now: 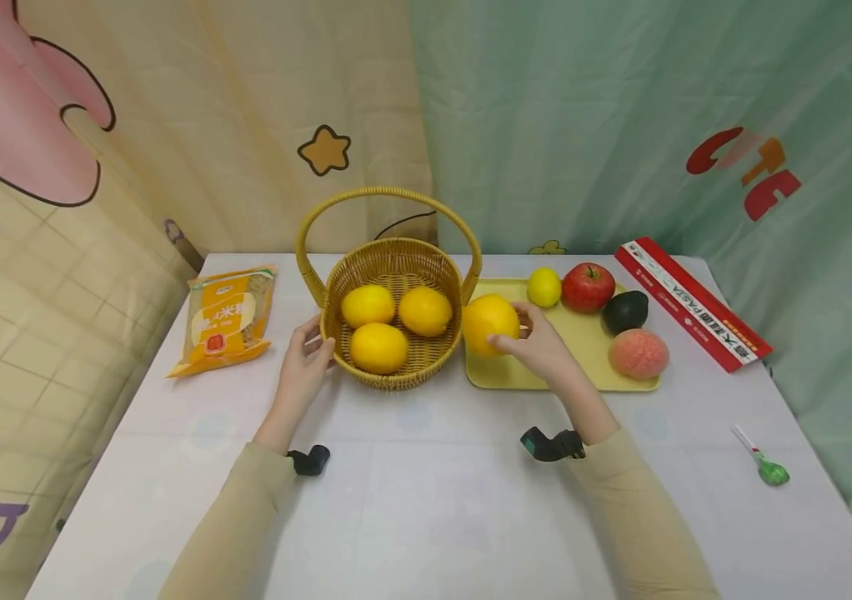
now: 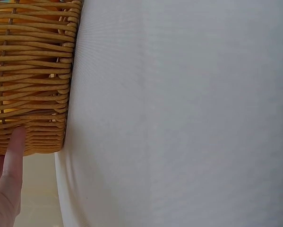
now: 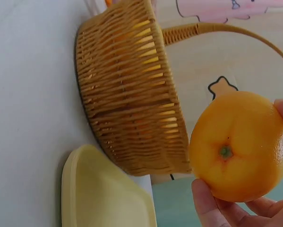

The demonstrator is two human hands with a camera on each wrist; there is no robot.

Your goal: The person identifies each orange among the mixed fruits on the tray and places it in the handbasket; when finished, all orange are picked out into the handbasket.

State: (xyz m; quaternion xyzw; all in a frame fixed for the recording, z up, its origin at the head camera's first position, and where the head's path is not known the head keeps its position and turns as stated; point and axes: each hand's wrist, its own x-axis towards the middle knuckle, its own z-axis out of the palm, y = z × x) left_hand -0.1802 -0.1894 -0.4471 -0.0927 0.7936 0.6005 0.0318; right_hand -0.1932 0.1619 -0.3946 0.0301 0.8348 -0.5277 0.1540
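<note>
A round wicker basket (image 1: 396,379) with a tall arched handle stands mid-table, with several yellow-orange fruits (image 1: 379,348) lying inside. My left hand (image 1: 304,367) rests against its left side; in the left wrist view a straight finger (image 2: 14,153) touches the woven outer wall. My right hand (image 1: 543,343) holds an orange (image 1: 490,325) between thumb and fingers, just right of the basket rim and above the left end of a yellow tray (image 1: 501,381). The right wrist view shows the orange (image 3: 240,146) raised clear of the table, its green stem spot facing the camera.
On the tray lie a small yellow fruit (image 1: 543,287), a red apple (image 1: 588,287), a dark avocado (image 1: 624,312) and a pink peach (image 1: 639,354). A red pasta box (image 1: 696,304) lies beyond its right side. An orange food bag (image 1: 225,321) lies left; a green spoon (image 1: 771,472) lies right.
</note>
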